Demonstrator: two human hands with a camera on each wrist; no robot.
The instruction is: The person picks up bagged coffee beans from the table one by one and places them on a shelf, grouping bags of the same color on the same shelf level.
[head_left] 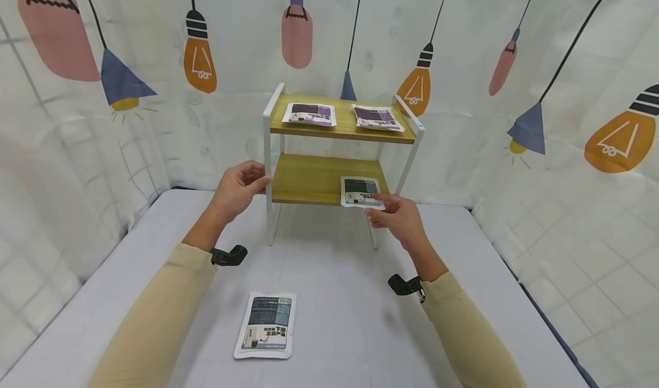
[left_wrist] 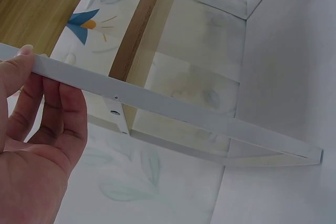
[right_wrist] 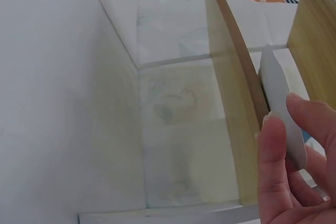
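Observation:
A two-tier rack with a white frame and wooden shelves stands on the table. My left hand (head_left: 238,189) grips its left front post (left_wrist: 173,106), thumb on one side and fingers behind. With my right hand (head_left: 400,219) I pinch a flat white-edged packet (head_left: 358,192) between thumb and fingers. This packet lies at the right front of the lower shelf (head_left: 306,176), its near edge jutting past the shelf's front. In the right wrist view, the packet (right_wrist: 286,108) shows edge-on, close against the shelf board (right_wrist: 239,40).
Two purple-printed packets, one at the left (head_left: 310,114) and one at the right (head_left: 378,118), lie on the upper shelf (head_left: 344,123). Another packet (head_left: 266,326) lies face up on the white-covered table (head_left: 340,308), nearer me. A printed curtain (head_left: 237,125) hangs behind the rack.

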